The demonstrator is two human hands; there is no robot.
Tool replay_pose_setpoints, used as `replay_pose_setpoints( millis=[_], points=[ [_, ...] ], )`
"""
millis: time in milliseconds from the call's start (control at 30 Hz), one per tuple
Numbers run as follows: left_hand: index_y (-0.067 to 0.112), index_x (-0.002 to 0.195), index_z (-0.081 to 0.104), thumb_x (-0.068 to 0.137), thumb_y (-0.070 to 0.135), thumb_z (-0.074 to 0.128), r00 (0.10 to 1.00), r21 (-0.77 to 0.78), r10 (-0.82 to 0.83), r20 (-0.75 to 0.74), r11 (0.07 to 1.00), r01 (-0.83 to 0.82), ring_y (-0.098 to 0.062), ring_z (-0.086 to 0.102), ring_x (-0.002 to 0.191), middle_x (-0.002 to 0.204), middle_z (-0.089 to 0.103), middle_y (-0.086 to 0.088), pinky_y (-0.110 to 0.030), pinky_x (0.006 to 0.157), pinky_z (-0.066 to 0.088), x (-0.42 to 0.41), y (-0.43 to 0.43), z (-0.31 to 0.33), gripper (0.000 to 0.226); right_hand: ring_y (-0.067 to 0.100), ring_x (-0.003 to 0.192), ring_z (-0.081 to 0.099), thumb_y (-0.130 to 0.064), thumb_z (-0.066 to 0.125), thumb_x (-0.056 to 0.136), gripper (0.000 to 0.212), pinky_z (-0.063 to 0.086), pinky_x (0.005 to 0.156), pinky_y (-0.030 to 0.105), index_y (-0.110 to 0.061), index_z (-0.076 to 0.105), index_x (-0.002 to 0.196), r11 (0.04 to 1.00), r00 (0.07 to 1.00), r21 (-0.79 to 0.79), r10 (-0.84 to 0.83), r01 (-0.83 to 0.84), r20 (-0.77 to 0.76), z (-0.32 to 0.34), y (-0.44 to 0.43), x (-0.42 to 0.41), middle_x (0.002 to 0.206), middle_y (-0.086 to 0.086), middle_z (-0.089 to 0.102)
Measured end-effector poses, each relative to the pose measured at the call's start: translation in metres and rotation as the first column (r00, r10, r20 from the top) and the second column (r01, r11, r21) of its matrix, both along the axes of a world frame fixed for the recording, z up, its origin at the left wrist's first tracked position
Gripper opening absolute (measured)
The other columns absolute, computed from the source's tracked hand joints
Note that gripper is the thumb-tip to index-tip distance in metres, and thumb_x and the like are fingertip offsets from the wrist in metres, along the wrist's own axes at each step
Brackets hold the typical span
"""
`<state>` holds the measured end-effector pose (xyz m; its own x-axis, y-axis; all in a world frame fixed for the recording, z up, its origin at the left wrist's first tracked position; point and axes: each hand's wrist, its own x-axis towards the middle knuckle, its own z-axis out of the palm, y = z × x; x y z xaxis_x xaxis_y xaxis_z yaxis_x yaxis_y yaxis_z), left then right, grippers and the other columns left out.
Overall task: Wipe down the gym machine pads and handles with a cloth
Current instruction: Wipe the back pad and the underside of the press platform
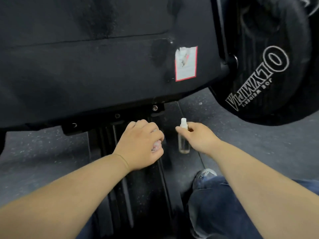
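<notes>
A large black machine pad [96, 66] fills the upper part of the head view, with a torn white-and-red sticker [186, 63] near its right edge. Below the pad's lower edge, my left hand [141, 144] is curled into a fist around a small crumpled white cloth [156, 146], of which only a bit shows between the fingers. To its right, my right hand [198, 137] grips a small clear spray bottle [183, 140] with a white cap, held upright just above the machine's base.
A black weight plate [265, 62] with white lettering stands at the upper right. Black frame rails and a bolted bracket [155, 108] run under the pad. Speckled grey rubber floor [43, 152] lies on both sides. My knee in blue jeans [215, 195] and a shoe sit at the lower right.
</notes>
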<state>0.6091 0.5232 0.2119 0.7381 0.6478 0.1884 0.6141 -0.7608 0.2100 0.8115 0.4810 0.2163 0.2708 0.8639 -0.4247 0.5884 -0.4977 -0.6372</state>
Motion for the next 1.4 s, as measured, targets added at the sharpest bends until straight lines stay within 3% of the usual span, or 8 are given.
replay_pose_setpoints(
  millis=[167, 333, 533, 767, 900, 1133, 1300, 1400],
  points=[
    [0.03, 0.096, 0.067, 0.083, 0.038, 0.041, 0.988, -0.158, -0.063, -0.142, 0.987, 0.04, -0.019, 0.052, 0.095, 0.099, 0.059, 0.012, -0.033, 0.081, 0.038, 0.065, -0.002, -0.02, 0.03, 0.017, 0.07, 0.057, -0.037, 0.068, 0.091, 0.02, 0.044, 0.057, 0.023, -0.022, 0.064, 0.079, 0.964, 0.964, -0.03, -0.265, 0.265, 0.015, -0.035, -0.014, 0.048, 0.079, 0.004, 0.065],
    [0.028, 0.109, 0.064, 0.092, 0.038, 0.052, 0.997, -0.423, 0.038, -0.073, 0.904, -0.066, -0.015, 0.045, 0.11, 0.111, 0.055, 0.01, -0.035, 0.094, 0.042, 0.112, 0.004, -0.053, 0.023, 0.027, 0.082, 0.055, -0.024, 0.065, 0.091, 0.015, 0.043, 0.071, 0.028, -0.012, 0.073, 0.093, 0.947, 0.969, -0.222, -0.206, 0.232, 0.137, -0.092, -0.011, 0.069, 0.091, 0.012, 0.066],
    [0.03, 0.105, 0.061, 0.078, 0.037, 0.077, 0.964, -0.671, 0.264, -0.036, 0.708, -0.219, -0.011, 0.056, 0.092, 0.106, 0.053, 0.005, -0.015, 0.067, 0.044, 0.133, 0.029, -0.085, 0.032, 0.03, 0.116, 0.062, -0.021, 0.065, 0.094, 0.036, 0.047, 0.093, 0.028, -0.018, 0.065, 0.13, 0.901, 0.944, -0.291, -0.33, 0.322, 0.022, -0.166, -0.006, 0.077, 0.127, 0.011, 0.066],
    [0.027, 0.123, 0.036, 0.076, 0.01, 0.075, 0.923, -0.83, 0.32, -0.213, 0.439, -0.344, -0.023, 0.068, 0.07, 0.107, 0.058, -0.011, -0.031, 0.051, 0.058, 0.126, 0.045, -0.117, 0.064, 0.025, 0.122, 0.059, -0.015, 0.058, 0.098, 0.039, 0.046, 0.103, 0.031, -0.025, 0.06, 0.135, 0.884, 0.958, -0.39, -0.285, 0.257, -0.016, -0.233, -0.01, 0.079, 0.136, 0.006, 0.061],
    [0.018, 0.112, 0.044, 0.085, 0.012, 0.07, 0.916, -0.813, 0.357, -0.183, 0.469, -0.345, -0.007, 0.064, 0.053, 0.082, 0.068, -0.007, -0.024, 0.049, 0.055, 0.13, 0.043, -0.118, 0.038, 0.025, 0.127, 0.056, -0.009, 0.055, 0.098, 0.048, 0.044, 0.107, 0.035, -0.025, 0.052, 0.143, 0.896, 0.977, -0.398, -0.213, 0.196, 0.002, -0.24, -0.006, 0.079, 0.139, 0.003, 0.059],
    [0.019, 0.102, 0.069, 0.097, 0.008, 0.054, 0.946, -0.93, 0.323, -0.036, 0.336, -0.15, -0.02, 0.057, 0.054, 0.064, 0.064, -0.01, -0.034, 0.054, 0.05, 0.129, 0.032, -0.101, 0.02, 0.033, 0.127, 0.052, -0.01, 0.057, 0.094, 0.065, 0.045, 0.105, 0.038, -0.021, 0.033, 0.153, 0.888, 0.972, -0.4, -0.23, 0.226, 0.04, -0.222, -0.008, 0.078, 0.152, 0.012, 0.037],
    [0.028, 0.107, 0.065, 0.103, 0.018, 0.046, 0.937, -0.926, 0.335, 0.097, 0.376, -0.038, -0.018, 0.056, 0.057, 0.065, 0.063, 0.0, -0.031, 0.058, 0.049, 0.122, 0.018, -0.054, 0.022, 0.036, 0.111, 0.057, -0.013, 0.053, 0.093, 0.04, 0.044, 0.083, 0.032, -0.014, 0.055, 0.132, 0.901, 0.912, -0.152, -0.389, 0.406, 0.128, -0.164, -0.009, 0.076, 0.134, 0.015, 0.05],
    [0.021, 0.114, 0.051, 0.098, 0.014, 0.049, 0.905, -0.911, 0.4, 0.144, 0.41, -0.036, -0.016, 0.059, 0.057, 0.062, 0.067, 0.002, -0.03, 0.059, 0.053, 0.104, 0.008, -0.012, 0.018, 0.031, 0.089, 0.06, -0.019, 0.053, 0.093, 0.019, 0.04, 0.071, 0.031, -0.009, 0.069, 0.095, 0.885, 0.886, 0.053, -0.463, 0.463, -0.007, -0.108, -0.007, 0.066, 0.09, 0.009, 0.067]
  ],
)
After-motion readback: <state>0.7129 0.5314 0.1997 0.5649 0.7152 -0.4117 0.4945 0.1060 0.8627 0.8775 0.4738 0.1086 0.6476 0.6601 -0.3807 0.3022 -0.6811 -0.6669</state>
